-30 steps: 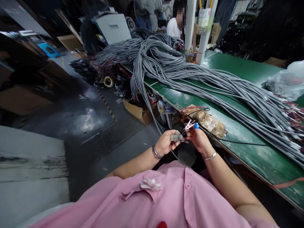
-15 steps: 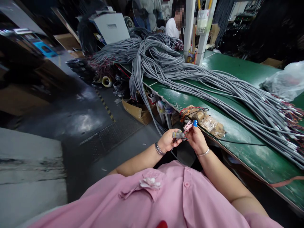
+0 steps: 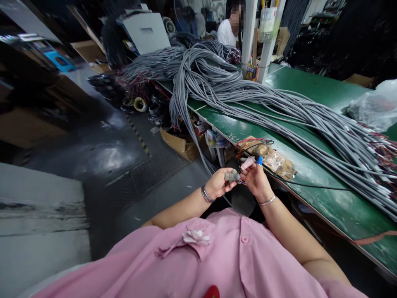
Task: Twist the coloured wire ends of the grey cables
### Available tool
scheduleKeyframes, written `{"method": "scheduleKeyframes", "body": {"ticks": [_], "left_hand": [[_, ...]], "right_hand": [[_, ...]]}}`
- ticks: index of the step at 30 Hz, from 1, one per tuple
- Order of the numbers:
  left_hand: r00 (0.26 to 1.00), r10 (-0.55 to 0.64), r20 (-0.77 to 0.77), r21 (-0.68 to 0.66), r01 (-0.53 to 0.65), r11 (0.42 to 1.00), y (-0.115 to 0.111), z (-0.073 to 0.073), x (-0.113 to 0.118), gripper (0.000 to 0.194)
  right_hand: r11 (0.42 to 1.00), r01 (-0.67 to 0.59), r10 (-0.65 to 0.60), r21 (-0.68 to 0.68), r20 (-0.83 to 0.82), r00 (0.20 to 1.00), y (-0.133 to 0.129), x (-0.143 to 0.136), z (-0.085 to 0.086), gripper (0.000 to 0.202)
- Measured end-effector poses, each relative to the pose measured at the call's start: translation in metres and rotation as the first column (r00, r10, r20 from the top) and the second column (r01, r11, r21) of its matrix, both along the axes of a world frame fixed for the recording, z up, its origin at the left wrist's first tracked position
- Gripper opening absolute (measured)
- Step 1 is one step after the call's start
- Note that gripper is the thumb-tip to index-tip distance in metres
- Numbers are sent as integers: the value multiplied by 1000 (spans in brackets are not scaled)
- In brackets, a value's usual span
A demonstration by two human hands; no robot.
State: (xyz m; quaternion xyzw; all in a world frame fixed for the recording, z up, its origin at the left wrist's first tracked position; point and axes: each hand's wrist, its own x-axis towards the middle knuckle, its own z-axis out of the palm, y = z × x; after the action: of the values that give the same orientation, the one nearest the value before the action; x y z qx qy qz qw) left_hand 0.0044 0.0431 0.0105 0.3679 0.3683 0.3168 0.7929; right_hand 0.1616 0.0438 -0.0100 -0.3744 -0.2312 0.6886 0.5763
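Note:
My left hand [image 3: 218, 182], with grey-and-yellow covers on its fingers, is closed around the end of a grey cable [image 3: 201, 156]. Thin wires [image 3: 242, 182], some red, come out from its fingertips. Close against it, my right hand [image 3: 258, 181] has a blue cover on the thumb and pinches a small pink clip-like tool [image 3: 247, 162]. The tool's tip lies by the wires; fingers hide just how it meets them. Just beyond both hands, a worn brown board [image 3: 281, 166] with red and black leads rests on the table edge.
A thick bundle of grey cables [image 3: 263, 97] stretches over the green table [image 3: 305, 80]. Below its edge stands an open cardboard box [image 3: 178, 145]. A plastic bag [image 3: 376, 105] lies at the right. Behind the posts [image 3: 266, 51] is a person in white [image 3: 226, 33].
The pink tool has turned in my right hand, now showing a smoother side. My right hand has shifted slightly right, while my left hand stays nearly in place.

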Motion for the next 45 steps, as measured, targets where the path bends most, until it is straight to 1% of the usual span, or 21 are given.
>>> {"method": "scheduleKeyframes", "body": {"ticks": [2, 4, 7, 10, 14, 19, 22, 26, 29, 31, 35, 38, 42, 45], "left_hand": [[1000, -20, -10, 12, 21, 1000, -1, 2, -2, 18], [999, -43, -3, 11, 43, 999, -2, 4, -5, 19], [995, -96, 26, -9, 97, 995, 2, 5, -8, 19], [989, -122, 85, -51, 126, 991, 9, 4, -10, 17], [979, -132, 154, -109, 149, 983, 19, 1, -8, 14], [964, -160, 213, -143, 192, 971, 25, -3, -7, 12], [950, -170, 263, -155, 215, 964, 27, -7, -7, 12], [933, -187, 307, -155, 242, 958, 30, -13, -7, 12], [929, -200, 313, -156, 258, 953, 33, -16, -7, 13], [927, -206, 314, -158, 265, 951, 33, -17, -7, 16], [928, -221, 299, -161, 278, 947, 34, -18, -6, 21], [932, -221, 288, -169, 277, 946, 34, -18, -5, 23], [947, -202, 249, -141, 242, 960, 32, -15, -4, 20], [971, -194, 141, -65, 205, 977, 24, -10, -6, 19]], "right_hand": [[999, -46, 46, 10, 1, 999, -2, 3, 1, 57], [998, -63, 63, 11, -24, 998, -4, 4, 3, 53], [1000, -19, 20, 15, -35, 999, -7, 5, 6, 38], [999, 30, -30, 31, -4, 1000, -9, 3, 8, 32], [999, 34, -34, 24, -5, 999, -8, 2, 8, 33], [999, 38, -36, 39, -32, 999, -7, 0, 6, 31], [998, 47, -45, 46, -49, 998, -6, -2, 3, 35], [998, 46, -41, 39, -120, 992, -3, -4, 1, 40], [1000, 28, -28, 0, -189, 982, 1, -5, 0, 37], [999, 46, -51, -27, -223, 973, 3, -6, 1, 33], [993, 111, -116, -35, -239, 964, 5, -9, 3, 29], [992, 121, -126, -35, -242, 962, 4, -10, 5, 30], [998, 38, -49, -48, -253, 966, 2, -9, 5, 41], [998, -28, 14, -50, -252, 968, 0, -5, 3, 49]]}}
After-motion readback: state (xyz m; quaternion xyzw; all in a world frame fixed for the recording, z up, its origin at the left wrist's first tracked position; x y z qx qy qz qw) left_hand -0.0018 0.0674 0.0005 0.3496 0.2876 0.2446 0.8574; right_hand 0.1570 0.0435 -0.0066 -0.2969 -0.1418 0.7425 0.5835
